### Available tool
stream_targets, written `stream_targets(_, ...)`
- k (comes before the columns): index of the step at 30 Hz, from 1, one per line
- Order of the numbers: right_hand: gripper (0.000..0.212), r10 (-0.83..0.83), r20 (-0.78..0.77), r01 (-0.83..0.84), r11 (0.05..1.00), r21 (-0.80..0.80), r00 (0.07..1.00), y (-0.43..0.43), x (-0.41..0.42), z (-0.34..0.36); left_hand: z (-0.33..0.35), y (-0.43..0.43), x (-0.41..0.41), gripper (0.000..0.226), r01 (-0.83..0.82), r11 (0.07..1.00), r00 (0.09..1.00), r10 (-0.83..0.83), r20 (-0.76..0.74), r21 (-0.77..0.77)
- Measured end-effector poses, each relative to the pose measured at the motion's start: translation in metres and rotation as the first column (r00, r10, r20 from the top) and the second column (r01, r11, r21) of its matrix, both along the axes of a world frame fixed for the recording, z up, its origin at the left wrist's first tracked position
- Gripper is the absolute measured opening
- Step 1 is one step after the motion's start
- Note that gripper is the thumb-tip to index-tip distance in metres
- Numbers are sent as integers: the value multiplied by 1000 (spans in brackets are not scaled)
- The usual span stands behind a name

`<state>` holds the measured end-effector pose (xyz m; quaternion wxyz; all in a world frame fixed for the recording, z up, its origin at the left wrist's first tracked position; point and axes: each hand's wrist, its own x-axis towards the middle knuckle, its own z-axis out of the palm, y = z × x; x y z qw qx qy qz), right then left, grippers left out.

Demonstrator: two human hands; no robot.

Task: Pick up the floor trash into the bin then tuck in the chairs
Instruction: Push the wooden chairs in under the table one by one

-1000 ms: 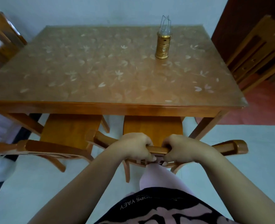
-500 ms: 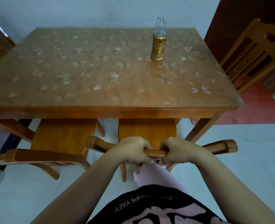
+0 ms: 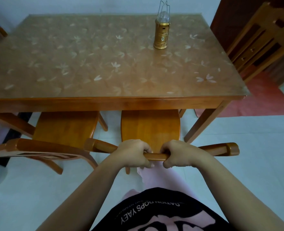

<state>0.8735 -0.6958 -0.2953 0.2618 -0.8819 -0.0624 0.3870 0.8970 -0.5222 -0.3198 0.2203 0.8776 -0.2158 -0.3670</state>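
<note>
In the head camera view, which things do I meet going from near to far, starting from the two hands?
left hand and right hand on the chair's top rail → chair seat → table edge → gold lantern

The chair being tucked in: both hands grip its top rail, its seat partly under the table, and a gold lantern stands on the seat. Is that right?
Not quite. In the head view the gold lantern stands on the table, not the seat. The rest holds: the left hand and right hand grip the chair by its top rail.

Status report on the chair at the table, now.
Left hand and right hand shut on chair top rail. Seat partly under table. Nothing visible blocking; second chair alongside, apart.
</note>
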Motion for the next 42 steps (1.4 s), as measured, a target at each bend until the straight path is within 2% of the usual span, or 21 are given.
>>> stream_targets(2,15,-3,22,3,1000,-8,1000,0,-1,0,2,-1,-1,20,-17,1000,1000,17,18,0)
stream_targets(7,20,5,69,-2,999,-50,998,2,-2,-2,5,-4,-8,20,-31,998,985,23,174,48)
stream_targets(11,15,2,86,4,998,-60,996,1,-1,-8,7,-5,-14,20,-66,997,976,59,210,27)
stream_targets(15,17,23,130,-17,999,-46,991,-3,-4,-12,8,-7,-21,22,-120,993,944,115,308,-3)
stream_targets(18,25,42,227,-43,999,-3,973,-7,-10,-11,6,-8,-26,24,-145,989,915,142,377,-22)
stream_targets(22,25,88,402,-89,996,-16,911,-33,-22,-7,2,-13,-37,27,-172,984,844,173,508,-49)
stream_targets(29,22,-3,551,9,1000,-9,834,-81,-35,-25,0,-25,-45,33,-222,967,729,248,638,-122)
stream_targets(34,19,-25,614,-5,999,46,789,-83,-37,-30,-4,-28,-46,43,-227,962,670,266,693,-151)
stream_targets(38,21,-49,631,20,998,53,774,-93,-31,-27,0,-39,-43,30,-260,961,724,255,641,-88)
stream_targets(42,21,-71,617,35,997,70,784,-99,-22,-24,1,-46,-36,28,-276,959,722,254,644,-69)
